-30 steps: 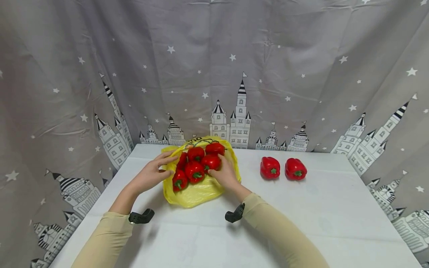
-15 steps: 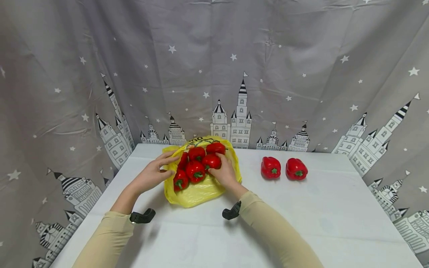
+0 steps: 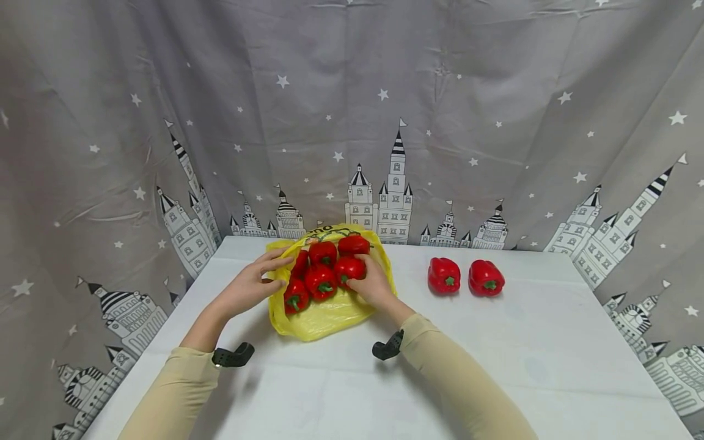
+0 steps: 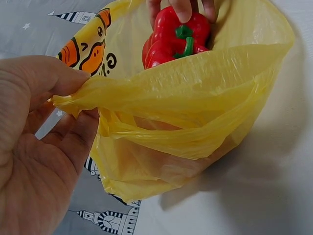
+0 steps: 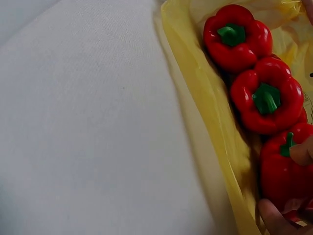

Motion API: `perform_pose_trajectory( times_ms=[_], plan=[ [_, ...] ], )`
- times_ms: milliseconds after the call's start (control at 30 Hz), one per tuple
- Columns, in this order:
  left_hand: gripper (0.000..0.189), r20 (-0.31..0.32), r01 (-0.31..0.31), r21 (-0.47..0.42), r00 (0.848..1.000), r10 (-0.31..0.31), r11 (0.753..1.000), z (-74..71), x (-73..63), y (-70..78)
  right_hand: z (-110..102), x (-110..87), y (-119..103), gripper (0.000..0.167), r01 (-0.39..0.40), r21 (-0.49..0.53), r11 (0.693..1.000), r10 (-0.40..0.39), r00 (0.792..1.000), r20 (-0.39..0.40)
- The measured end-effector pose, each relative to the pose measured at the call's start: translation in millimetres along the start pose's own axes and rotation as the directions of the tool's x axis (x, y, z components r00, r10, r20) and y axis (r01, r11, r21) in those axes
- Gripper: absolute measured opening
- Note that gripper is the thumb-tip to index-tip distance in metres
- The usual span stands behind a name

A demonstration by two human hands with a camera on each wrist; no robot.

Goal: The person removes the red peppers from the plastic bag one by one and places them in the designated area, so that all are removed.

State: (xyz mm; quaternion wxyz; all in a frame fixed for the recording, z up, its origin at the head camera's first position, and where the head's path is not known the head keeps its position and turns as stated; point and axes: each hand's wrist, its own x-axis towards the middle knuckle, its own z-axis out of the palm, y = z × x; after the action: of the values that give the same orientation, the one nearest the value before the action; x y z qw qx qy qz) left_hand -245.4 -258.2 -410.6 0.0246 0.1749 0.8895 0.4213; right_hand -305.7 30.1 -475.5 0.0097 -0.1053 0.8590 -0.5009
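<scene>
A yellow plastic bag (image 3: 324, 321) lies on its side, its mouth spread toward me. Inside are several red bell peppers with green stems, such as the front one (image 3: 321, 282). My left hand (image 3: 250, 285) pinches the bag's left rim between thumb and fingers, as the left wrist view shows up close. Reaching into the mouth from the right, my right hand (image 3: 376, 286) grips the rightmost front bell pepper (image 3: 349, 269). In the right wrist view that bell pepper (image 5: 281, 171) sits in a row with two others, thumb and fingers at its sides.
Two more red bell peppers, one (image 3: 443, 275) beside the other (image 3: 486, 278), stand on the white table (image 3: 539, 342) right of the bag. A grey curtain (image 3: 473, 79) printed with castles and stars hangs behind the table's back edge.
The right hand and the bell pepper in its grip have shifted slightly right within the bag mouth. The left hand keeps its hold on the rim.
</scene>
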Motion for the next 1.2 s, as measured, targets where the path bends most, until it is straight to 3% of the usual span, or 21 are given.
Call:
perform_pose_trajectory(
  times_ms=[233,533,800,1033,1200],
  plan=[
    [0.053,0.000,-0.008,-0.006,1.000,0.008,1.000,-0.2,-1.3,-0.3,-14.6,-7.4,3.6,0.063,-0.005,0.058,0.998,-0.003,0.991,0.137],
    [0.052,-0.002,-0.001,-0.016,1.000,0.001,1.000,0.6,-3.2,-0.8,-25.9,-14.2,10.4,0.065,-0.080,0.160,0.984,0.027,0.951,0.309],
    [0.053,-0.002,-0.003,-0.011,1.000,0.003,1.000,0.7,-3.1,-0.8,-29.5,-16.7,11.6,0.073,-0.066,0.177,0.982,0.003,0.941,0.338],
    [0.053,-0.001,-0.003,-0.019,1.000,0.003,1.000,0.1,-3.1,-0.3,-29.0,-16.9,14.0,0.072,-0.017,0.164,0.986,-0.038,0.945,0.325],
    [0.053,-0.003,-0.006,-0.022,1.000,0.006,1.000,-0.2,-2.2,-0.8,-27.9,-15.5,16.6,0.070,-0.027,0.157,0.987,-0.025,0.948,0.317]
  ],
)
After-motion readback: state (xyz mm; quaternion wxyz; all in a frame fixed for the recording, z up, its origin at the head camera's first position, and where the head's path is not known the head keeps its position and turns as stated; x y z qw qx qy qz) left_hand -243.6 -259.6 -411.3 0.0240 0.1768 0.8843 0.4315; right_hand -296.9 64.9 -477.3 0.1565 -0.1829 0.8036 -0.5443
